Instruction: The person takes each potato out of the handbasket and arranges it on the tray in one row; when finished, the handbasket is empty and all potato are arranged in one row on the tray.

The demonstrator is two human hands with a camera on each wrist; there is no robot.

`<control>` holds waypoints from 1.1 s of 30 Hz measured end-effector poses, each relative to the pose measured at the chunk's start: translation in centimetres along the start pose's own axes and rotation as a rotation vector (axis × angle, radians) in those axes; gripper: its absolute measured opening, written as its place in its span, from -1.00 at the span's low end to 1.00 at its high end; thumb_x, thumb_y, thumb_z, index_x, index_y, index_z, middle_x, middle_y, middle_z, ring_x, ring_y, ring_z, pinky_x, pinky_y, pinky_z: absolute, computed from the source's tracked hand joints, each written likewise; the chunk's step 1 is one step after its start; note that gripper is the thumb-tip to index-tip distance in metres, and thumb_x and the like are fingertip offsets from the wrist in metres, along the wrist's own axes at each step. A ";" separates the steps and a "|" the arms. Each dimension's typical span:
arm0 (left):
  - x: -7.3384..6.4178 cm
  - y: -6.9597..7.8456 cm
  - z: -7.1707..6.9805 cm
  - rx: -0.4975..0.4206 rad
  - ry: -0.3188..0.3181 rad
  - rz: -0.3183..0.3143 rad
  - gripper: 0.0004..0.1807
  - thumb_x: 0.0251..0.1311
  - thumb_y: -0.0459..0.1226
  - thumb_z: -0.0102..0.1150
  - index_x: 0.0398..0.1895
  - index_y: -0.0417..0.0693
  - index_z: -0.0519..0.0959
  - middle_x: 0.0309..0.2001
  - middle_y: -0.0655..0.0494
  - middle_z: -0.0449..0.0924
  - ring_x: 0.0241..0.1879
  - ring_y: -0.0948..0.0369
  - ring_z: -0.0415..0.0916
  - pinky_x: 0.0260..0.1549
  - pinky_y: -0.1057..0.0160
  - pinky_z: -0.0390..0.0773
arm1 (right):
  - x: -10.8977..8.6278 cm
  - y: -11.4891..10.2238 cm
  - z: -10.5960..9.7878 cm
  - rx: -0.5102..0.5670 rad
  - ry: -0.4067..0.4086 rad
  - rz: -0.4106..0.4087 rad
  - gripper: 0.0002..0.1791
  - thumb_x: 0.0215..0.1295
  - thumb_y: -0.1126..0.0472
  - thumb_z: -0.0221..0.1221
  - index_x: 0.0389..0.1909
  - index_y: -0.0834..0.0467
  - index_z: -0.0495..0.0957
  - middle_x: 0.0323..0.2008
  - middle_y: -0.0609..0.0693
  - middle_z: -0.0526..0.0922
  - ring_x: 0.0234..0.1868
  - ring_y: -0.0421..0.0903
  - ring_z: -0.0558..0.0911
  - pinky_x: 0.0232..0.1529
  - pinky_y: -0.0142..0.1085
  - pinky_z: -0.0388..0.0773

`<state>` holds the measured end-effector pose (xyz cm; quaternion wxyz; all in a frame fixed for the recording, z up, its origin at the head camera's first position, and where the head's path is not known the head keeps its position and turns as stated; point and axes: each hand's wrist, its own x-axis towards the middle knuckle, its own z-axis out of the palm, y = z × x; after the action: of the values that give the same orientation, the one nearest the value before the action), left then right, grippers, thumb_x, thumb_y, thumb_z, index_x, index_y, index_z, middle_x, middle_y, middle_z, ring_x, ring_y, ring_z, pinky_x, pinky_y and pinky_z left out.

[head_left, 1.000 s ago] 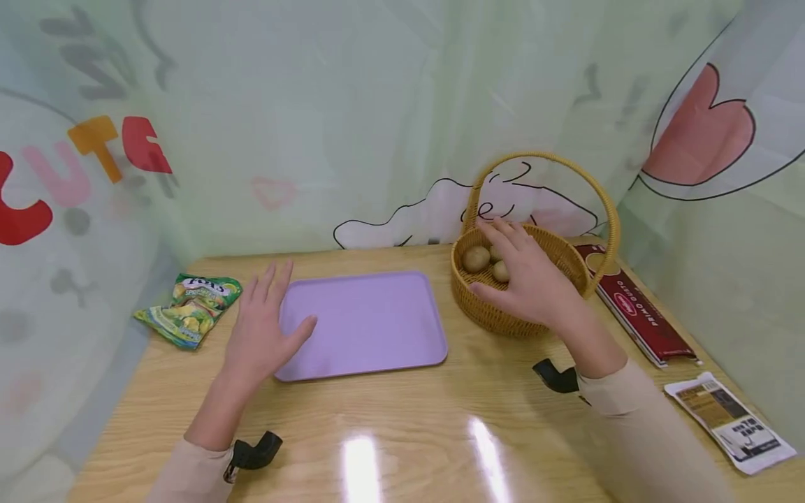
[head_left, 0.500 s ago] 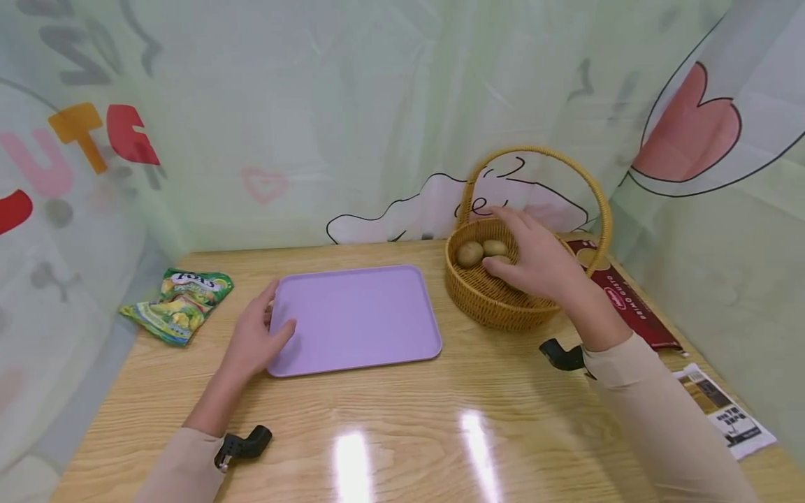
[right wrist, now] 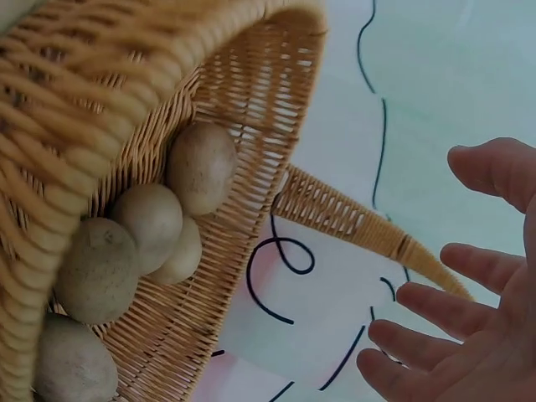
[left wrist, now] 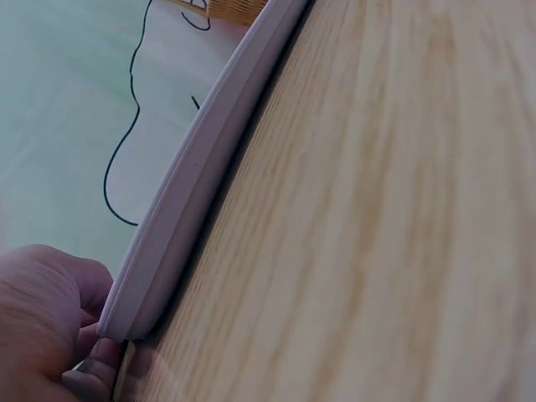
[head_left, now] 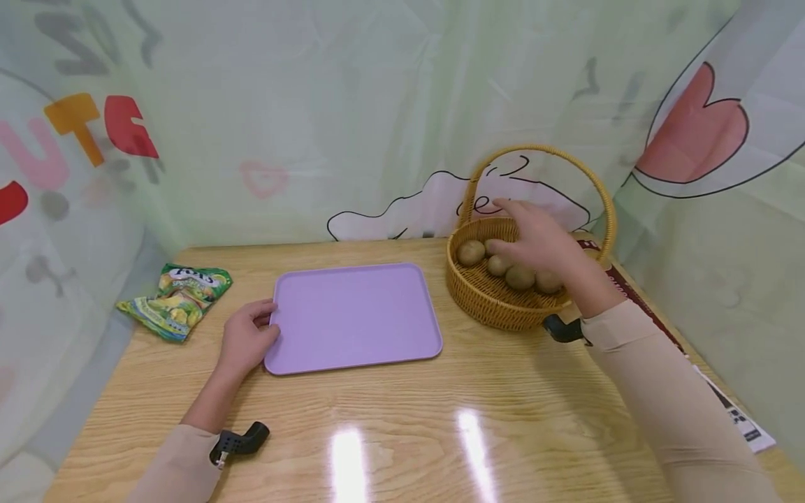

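- The left hand (head_left: 247, 339) grips the purple tray (head_left: 355, 314) by its left edge, fingers curled at the rim.
- The tray lies flat on the table (head_left: 409, 412), with a wide stretch of wood before its near edge and a narrow strip between it and the basket (head_left: 497, 311).
- A snack bag (head_left: 179, 300) sits near its left side.
- The basket contains five visible potatoes (right wrist: 96, 270).
- Over it, the right hand (head_left: 537, 241) is released, fingers spread.
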<state>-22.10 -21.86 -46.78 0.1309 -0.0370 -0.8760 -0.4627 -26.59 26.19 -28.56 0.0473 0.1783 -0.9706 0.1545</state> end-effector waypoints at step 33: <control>0.4 -0.4 0.2 -0.024 0.058 0.026 -0.58 -0.08 -0.54 0.15 -0.05 -0.41 0.63 0.07 -0.19 0.57 -0.19 0.02 0.57 -0.30 0.53 0.46 | 7.2 4.5 4.2 0.127 -0.236 0.173 -0.10 0.23 -0.02 0.25 0.49 0.21 0.09 0.40 0.27 0.22 0.37 0.28 0.20 0.31 0.16 0.16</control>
<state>-22.56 -21.95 -47.12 0.1619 -0.0363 -0.8658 -0.4721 -35.05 26.51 -32.78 -0.0918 0.1134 -0.9695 0.1971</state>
